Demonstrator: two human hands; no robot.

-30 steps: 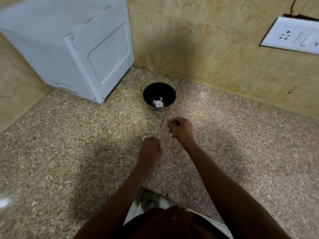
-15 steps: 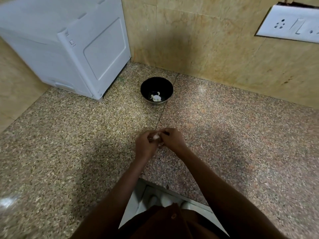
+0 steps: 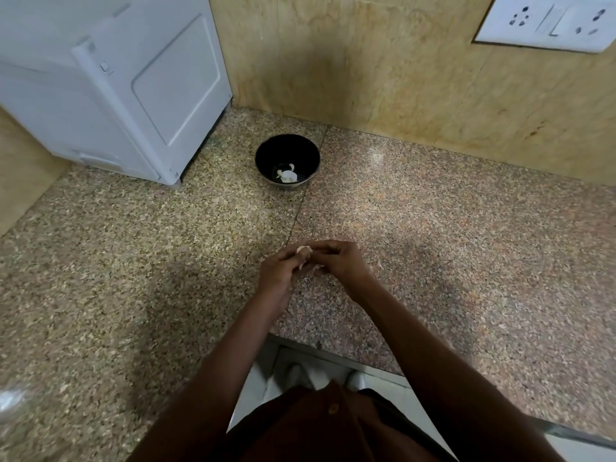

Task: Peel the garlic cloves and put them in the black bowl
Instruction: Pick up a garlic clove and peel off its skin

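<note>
A garlic clove [image 3: 304, 251] is pinched between the fingertips of the left hand [image 3: 283, 273] and the right hand [image 3: 340, 261], both curled closed around it and touching each other above the granite counter [image 3: 133, 261]. Loose bits of skin [image 3: 311, 273] are seen under the fingers. The black bowl [image 3: 287, 161] is set well beyond the hands, near the tiled wall [image 3: 366, 68], with peeled garlic [image 3: 286, 175] lying at its bottom. A white appliance [image 3: 110, 85] stands to the left of the bowl. A switch plate [image 3: 550, 21] is mounted on the wall, up and right of the bowl.
</note>
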